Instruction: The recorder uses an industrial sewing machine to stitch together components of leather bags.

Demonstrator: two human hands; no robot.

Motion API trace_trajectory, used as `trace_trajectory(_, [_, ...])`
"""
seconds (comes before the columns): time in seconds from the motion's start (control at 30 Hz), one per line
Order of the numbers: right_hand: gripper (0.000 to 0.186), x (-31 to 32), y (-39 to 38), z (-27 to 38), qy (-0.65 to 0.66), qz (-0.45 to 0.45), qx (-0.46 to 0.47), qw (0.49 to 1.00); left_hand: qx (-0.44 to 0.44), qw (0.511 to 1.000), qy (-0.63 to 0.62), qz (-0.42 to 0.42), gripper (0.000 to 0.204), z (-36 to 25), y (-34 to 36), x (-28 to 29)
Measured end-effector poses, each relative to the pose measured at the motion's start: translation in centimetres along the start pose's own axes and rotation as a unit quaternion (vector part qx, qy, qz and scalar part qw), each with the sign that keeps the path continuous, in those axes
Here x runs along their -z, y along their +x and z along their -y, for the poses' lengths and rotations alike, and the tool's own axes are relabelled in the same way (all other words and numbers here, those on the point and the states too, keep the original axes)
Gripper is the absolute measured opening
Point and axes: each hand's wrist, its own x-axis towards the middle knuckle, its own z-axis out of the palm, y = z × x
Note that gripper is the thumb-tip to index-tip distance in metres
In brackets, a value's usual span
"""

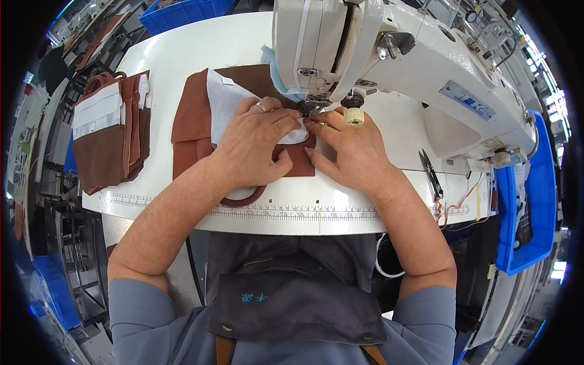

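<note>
A brown fabric or leather panel [192, 120] lies under the head of a white sewing machine [438, 67], with a white piece [222, 104] on top of it. My left hand [252, 143] rests on the white piece, fingers stretched toward the needle and thumb apart on the brown panel. From the other side my right hand [353, 146] lies with its fingertips beside the needle area, its thumb apart near the panel's right edge. The fingertips of both hands nearly meet there, and the needle itself is mostly hidden. A brown loop strap [244, 199] shows below my left wrist.
A stack of brown pieces with white patches [109, 155] sits at the table's left. Black thread snips [432, 174] lie on the right. A ruler strip [292, 213] runs along the front edge. Blue bins stand at the right [505, 243] and far left [182, 17].
</note>
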Motion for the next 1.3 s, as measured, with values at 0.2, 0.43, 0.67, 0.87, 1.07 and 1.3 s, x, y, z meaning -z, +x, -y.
trace_trajectory(0.2, [0.04,-0.1,0.3,-0.1,0.016,0.008,-0.022,1.0,0.004,0.997,0.072,0.024,0.038,-0.8,1.1,-0.1])
trace_trajectory(0.43, [0.026,-0.6,0.6,-0.6,0.117,-0.012,-0.044,0.992,0.022,0.998,0.027,-0.057,0.012,-0.4,1.1,-1.2])
trace_trajectory(0.67, [0.015,-0.7,0.2,-1.3,0.086,-0.009,-0.022,0.996,-0.01,0.999,0.01,-0.047,0.009,-0.3,0.8,-1.0])
trace_trajectory(0.87, [0.01,-0.4,0.3,-1.0,0.056,-0.035,0.004,0.998,-0.031,0.998,0.013,-0.049,0.007,-0.2,0.8,-1.3])
trace_trajectory(1.07, [0.01,-0.9,0.0,-1.2,0.07,-0.04,-0.009,0.997,-0.06,0.996,0.024,-0.061,0.007,0.4,0.8,-1.5])
trace_trajectory(1.3, [0.013,-0.7,0.2,-1.1,0.077,-0.03,-0.03,0.996,-0.064,0.996,0.0,-0.055,0.008,1.6,1.2,-1.6])
